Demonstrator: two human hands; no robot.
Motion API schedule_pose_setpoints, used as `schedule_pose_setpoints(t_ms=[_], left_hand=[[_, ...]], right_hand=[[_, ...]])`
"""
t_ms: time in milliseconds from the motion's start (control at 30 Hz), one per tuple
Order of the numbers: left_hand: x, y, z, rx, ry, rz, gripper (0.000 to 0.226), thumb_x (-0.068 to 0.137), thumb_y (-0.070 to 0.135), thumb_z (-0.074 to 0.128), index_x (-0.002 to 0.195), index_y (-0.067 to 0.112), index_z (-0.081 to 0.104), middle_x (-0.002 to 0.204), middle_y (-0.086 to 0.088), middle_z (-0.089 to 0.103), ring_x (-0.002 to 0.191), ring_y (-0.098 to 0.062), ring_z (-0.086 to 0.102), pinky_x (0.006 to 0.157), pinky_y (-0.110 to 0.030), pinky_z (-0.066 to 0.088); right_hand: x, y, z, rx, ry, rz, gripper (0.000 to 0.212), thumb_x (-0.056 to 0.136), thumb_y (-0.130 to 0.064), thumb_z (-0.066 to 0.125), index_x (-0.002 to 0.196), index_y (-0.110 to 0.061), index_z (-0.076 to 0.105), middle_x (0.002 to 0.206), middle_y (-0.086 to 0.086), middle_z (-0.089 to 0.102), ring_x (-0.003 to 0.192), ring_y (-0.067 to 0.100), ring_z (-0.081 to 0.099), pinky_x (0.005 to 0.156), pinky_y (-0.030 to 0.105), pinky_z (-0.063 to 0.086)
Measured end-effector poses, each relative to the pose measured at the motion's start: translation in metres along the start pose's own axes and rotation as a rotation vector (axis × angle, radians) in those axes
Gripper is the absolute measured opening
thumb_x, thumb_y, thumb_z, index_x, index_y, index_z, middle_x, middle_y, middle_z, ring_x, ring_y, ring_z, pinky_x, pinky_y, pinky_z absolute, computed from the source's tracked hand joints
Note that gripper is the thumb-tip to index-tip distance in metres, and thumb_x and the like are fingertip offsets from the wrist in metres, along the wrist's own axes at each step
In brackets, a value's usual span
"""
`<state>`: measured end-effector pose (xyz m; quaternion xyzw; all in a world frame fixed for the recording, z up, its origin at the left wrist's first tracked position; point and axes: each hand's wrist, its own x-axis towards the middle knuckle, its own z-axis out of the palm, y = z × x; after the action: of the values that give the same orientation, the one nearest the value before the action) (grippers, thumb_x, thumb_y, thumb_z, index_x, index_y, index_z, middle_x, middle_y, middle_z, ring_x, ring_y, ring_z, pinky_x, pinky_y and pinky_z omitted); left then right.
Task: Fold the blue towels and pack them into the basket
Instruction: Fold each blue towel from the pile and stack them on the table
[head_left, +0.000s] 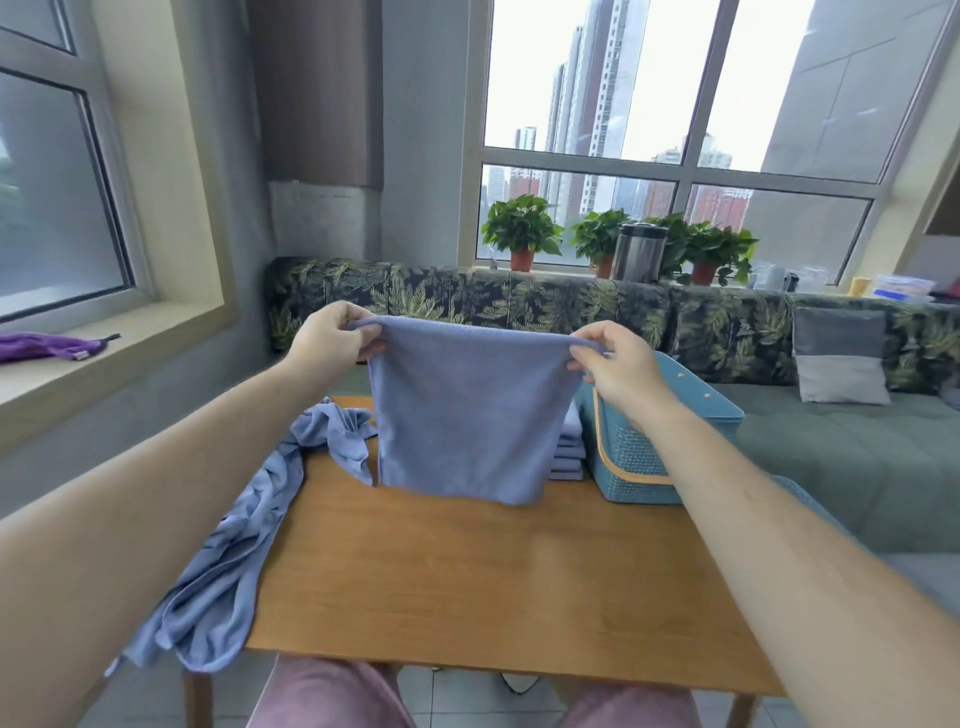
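Left hand (332, 332) and right hand (615, 364) each pinch a top corner of a blue towel (467, 415). It hangs flat above the table (467, 571), top edge running left-right. Basket (649, 467) just right, nearer the right hand; folded stack (569, 447) beside it. Unfolded towels (244, 551) trail off the left edge.

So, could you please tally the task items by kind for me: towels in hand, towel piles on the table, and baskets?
Held towel, pinched by the left hand and right hand: 1
Crumpled heap, towels inside uncountable: 1
Folded stack, partly hidden: 1
Basket: 1
Total: 4
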<state>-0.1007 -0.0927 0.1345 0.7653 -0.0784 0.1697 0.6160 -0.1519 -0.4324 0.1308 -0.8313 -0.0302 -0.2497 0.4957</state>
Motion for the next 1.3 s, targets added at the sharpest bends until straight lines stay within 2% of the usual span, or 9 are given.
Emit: schedule_pose_setpoints(t_ms=[200,333,500,767,933,1033,1100,1167,1300], left_hand=[[-0.043,-0.059,-0.003,0.112,-0.067,-0.003,0.005,0.093,0.013,0.069,0.098,0.013,0.068,0.086,-0.004,0.07,0.078,-0.012,0.065,0.074,-0.019,0.054],[-0.094,-0.132,0.011,0.183,-0.128,-0.125,0.003,0.092,0.017,0.071,0.092,0.019,0.068,0.084,-0.007,0.072,0.077,-0.015,0.065,0.083,-0.036,0.053],[-0.149,-0.201,0.017,0.222,-0.201,-0.259,0.006,0.089,0.026,0.076,0.089,0.022,0.071,0.082,0.001,0.071,0.078,-0.012,0.061,0.07,-0.021,0.047],[-0.172,-0.218,0.015,0.193,-0.238,-0.197,0.012,0.086,0.028,0.079,0.09,0.017,0.074,0.081,0.009,0.071,0.072,0.002,0.059,0.069,-0.009,0.044],[-0.174,-0.22,0.017,0.133,-0.24,-0.213,0.02,0.088,0.035,0.075,0.087,0.015,0.075,0.082,0.006,0.071,0.076,-0.003,0.06,0.073,-0.013,0.045],[-0.176,-0.215,0.016,0.134,-0.24,-0.183,0.037,0.093,0.042,0.068,0.073,0.011,0.073,0.08,0.0,0.074,0.079,-0.005,0.063,0.081,-0.02,0.045],[-0.175,-0.218,0.017,0.249,-0.282,-0.117,0.026,0.091,0.035,0.073,0.074,0.015,0.074,0.08,0.007,0.073,0.077,0.0,0.061,0.081,-0.023,0.046],[-0.174,-0.226,0.018,0.461,-0.299,-0.004,0.013,0.084,0.041,0.076,0.089,0.029,0.076,0.096,0.018,0.071,0.097,0.002,0.057,0.09,-0.031,0.046],[-0.176,-0.232,0.024,0.764,-0.426,0.112,0.06,0.082,0.068,0.042,0.131,0.041,0.062,0.147,0.024,0.046,0.146,-0.006,0.028,0.117,-0.041,0.021]], right_hand=[[-0.045,0.045,0.001,-0.019,-0.046,0.021,0.016,0.095,-0.014,0.067,0.092,-0.03,0.07,0.094,-0.009,0.073,0.084,0.004,0.067,0.075,0.023,0.051],[-0.099,0.106,0.02,-0.102,-0.155,0.073,0.015,0.093,-0.018,0.07,0.092,-0.032,0.072,0.088,-0.012,0.072,0.077,0.007,0.063,0.072,0.025,0.047],[-0.164,0.167,0.041,-0.191,-0.244,0.15,0.015,0.093,-0.016,0.07,0.094,-0.031,0.072,0.09,-0.017,0.068,0.086,0.007,0.06,0.075,0.013,0.043],[-0.192,0.19,0.043,-0.224,-0.259,0.108,0.012,0.09,-0.017,0.074,0.1,-0.023,0.076,0.091,-0.024,0.061,0.107,0.011,0.055,0.097,0.025,0.043],[-0.196,0.203,0.04,-0.184,-0.267,0.134,0.006,0.093,-0.025,0.07,0.093,-0.028,0.076,0.093,-0.021,0.067,0.109,0.008,0.053,0.097,0.023,0.041],[-0.193,0.208,0.044,-0.201,-0.273,0.097,0.025,0.098,-0.04,0.058,0.081,-0.032,0.075,0.096,-0.02,0.071,0.112,0.007,0.053,0.101,0.025,0.04],[-0.193,0.212,0.048,-0.249,-0.261,0.057,0.021,0.098,-0.036,0.06,0.083,-0.033,0.075,0.098,-0.02,0.071,0.11,0.011,0.053,0.101,0.027,0.04],[-0.193,0.215,0.05,-0.333,-0.241,-0.012,0.009,0.094,-0.031,0.068,0.099,-0.034,0.075,0.11,-0.021,0.068,0.112,0.013,0.052,0.103,0.032,0.041],[-0.196,0.211,0.054,-0.61,-0.404,-0.035,0.044,0.096,-0.047,0.059,0.139,-0.044,0.055,0.15,-0.029,0.042,0.139,0.004,0.031,0.112,0.036,0.023]])
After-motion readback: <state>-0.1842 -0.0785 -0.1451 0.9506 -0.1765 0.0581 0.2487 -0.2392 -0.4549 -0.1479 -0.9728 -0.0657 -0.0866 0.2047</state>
